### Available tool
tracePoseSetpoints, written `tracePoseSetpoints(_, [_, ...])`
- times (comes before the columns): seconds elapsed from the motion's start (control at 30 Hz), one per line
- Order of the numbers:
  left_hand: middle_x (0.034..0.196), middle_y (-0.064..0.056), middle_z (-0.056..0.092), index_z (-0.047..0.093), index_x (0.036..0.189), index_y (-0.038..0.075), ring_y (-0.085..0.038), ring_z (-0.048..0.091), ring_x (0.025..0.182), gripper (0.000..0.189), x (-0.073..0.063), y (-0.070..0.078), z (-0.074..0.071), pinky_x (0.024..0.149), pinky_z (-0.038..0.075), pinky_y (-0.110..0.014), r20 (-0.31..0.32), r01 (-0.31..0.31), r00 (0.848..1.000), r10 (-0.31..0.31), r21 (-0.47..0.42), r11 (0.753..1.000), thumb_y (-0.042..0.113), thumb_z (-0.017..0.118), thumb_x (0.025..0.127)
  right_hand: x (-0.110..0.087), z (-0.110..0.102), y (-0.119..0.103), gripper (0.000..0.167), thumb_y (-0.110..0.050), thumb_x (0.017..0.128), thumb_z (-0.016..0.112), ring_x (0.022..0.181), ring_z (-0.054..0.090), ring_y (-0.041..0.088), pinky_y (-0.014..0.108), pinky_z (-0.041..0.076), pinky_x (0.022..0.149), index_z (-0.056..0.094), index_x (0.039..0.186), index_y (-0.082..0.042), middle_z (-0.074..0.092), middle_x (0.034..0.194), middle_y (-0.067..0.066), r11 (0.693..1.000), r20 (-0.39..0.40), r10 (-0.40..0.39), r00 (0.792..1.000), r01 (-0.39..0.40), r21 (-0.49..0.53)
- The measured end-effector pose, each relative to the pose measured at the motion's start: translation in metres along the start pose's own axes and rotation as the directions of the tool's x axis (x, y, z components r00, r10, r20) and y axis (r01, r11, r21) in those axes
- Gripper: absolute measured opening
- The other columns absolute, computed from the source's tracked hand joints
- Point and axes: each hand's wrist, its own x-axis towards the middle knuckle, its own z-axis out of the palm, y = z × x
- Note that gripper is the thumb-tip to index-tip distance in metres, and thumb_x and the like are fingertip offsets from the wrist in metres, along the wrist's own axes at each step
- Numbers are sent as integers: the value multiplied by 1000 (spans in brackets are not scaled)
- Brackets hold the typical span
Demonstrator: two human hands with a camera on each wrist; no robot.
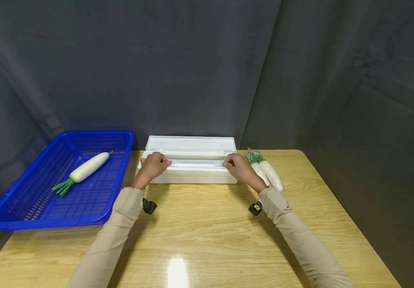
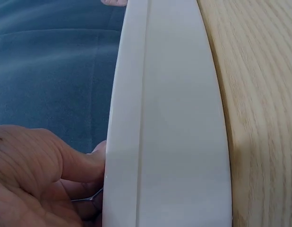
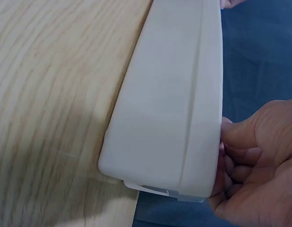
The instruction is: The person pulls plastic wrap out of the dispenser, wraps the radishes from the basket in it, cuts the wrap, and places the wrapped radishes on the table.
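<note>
In the head view a long white cling film dispenser (image 1: pixel 194 176) lies across the table with its lid (image 1: pixel 192 143) raised at the back. A shiny strip of clear cling film (image 1: pixel 197 163) spans its opening between the hands. My left hand (image 1: pixel 153 166) pinches the film near the left end, and a thin clear fold shows among the fingers in the left wrist view. Near the right end, my right hand (image 1: pixel 241 168) has its thumb and curled fingers together on the film. In both wrist views the dispenser's front wall (image 2: pixel 179 118) hides the fingertips.
A blue basket (image 1: pixel 57 224) at the left holds one white radish (image 1: pixel 89 167) with green stalks. Two film-wrapped radishes (image 1: pixel 272 176) lie just right of the dispenser, beside my right forearm. Grey curtain (image 1: pixel 192 72) hangs behind the wooden table (image 1: pixel 207 240).
</note>
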Motion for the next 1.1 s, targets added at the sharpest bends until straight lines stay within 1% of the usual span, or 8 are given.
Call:
tracePoseSetpoints(0.13, [66,-8,63,59,62,6,-27,56,69,41,0,1,7,93,32,-56,-44,29,999,-29,-8,1000,13,65,102,-3,6,2,19,-2,103,61,69,48,19,37,47,74,62,84,-1,61,82,12,999,-40,-29,999,28,-31])
tracePoseSetpoints(0.23, [92,-14,78,70,75,0,-35,66,85,29,-2,1,13,93,33,-56,-97,36,995,-36,-7,999,9,61,101,-5,8,2,22,-2,104,60,73,49,22,40,45,77,58,82,-3,59,82,12,998,-64,-47,997,44,-41])
tracePoseSetpoints(0.3, [103,-16,79,73,81,-2,-38,69,93,25,-2,1,16,91,34,-57,-133,22,991,-22,-7,1000,7,60,101,-6,9,2,21,-2,104,60,76,49,24,40,43,77,57,83,-3,57,82,12,997,-82,-59,995,56,-50])
tracePoseSetpoints(0.53, [87,-19,74,70,84,-2,-43,67,93,27,1,5,16,94,32,-59,-214,-32,977,22,-42,999,15,64,104,0,5,1,15,-5,106,57,79,62,31,44,50,73,60,92,1,67,87,17,991,-146,-119,982,108,-80])
tracePoseSetpoints(0.73, [81,-17,72,72,87,0,-42,65,90,23,-1,2,20,89,33,-55,-260,-65,964,49,-52,997,16,68,102,-1,10,8,14,-7,107,58,77,59,28,45,49,73,60,95,0,66,86,15,989,-163,-131,978,117,-92])
tracePoseSetpoints(0.9, [79,-12,73,77,90,2,-30,64,73,19,-2,-2,23,74,44,-46,-336,-128,936,106,-42,991,18,72,99,-5,12,9,14,-5,106,59,74,56,27,43,47,70,58,92,0,62,82,14,986,-219,-158,963,143,-81])
tracePoseSetpoints(1.0, [80,-11,75,80,92,4,-29,66,71,18,-4,-6,23,65,49,-47,-400,-168,904,149,-13,986,20,76,96,-7,13,8,14,-4,105,60,75,58,29,45,49,71,58,92,1,62,83,16,974,-251,-223,942,206,-93])
tracePoseSetpoints(1.1, [83,-10,77,82,93,5,-30,71,73,17,-5,-10,24,66,52,-50,-462,-229,859,220,39,973,22,78,93,-10,13,5,11,-2,105,58,80,63,31,45,51,72,59,96,2,64,86,17,967,-264,-253,931,239,-83])
